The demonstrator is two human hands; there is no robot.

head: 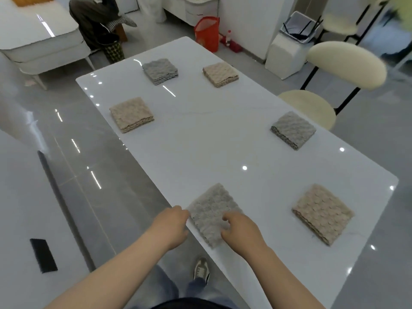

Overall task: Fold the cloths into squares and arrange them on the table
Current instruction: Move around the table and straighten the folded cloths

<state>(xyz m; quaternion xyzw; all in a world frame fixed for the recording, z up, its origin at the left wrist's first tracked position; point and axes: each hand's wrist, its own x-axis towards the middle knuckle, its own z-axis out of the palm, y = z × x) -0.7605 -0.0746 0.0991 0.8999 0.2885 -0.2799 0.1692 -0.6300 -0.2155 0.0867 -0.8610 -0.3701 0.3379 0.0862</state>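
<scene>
Taking the soft, light folded grey textured cloth (211, 208) edgewise, our right hand (242, 228) pinches it; left hand's (171, 226) grip unclear.

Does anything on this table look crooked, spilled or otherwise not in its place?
Nothing is spilled or damaged. Six folded cloths lie in two rows on the table. Only the nearest gray cloth differs: it sits close to the table's edge, and the left hand and right hand hold it.

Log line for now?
phase: handling near grey cloth | left hand: at its left corner | right hand: fingers curled on it | five other folded cloths: placed
</scene>
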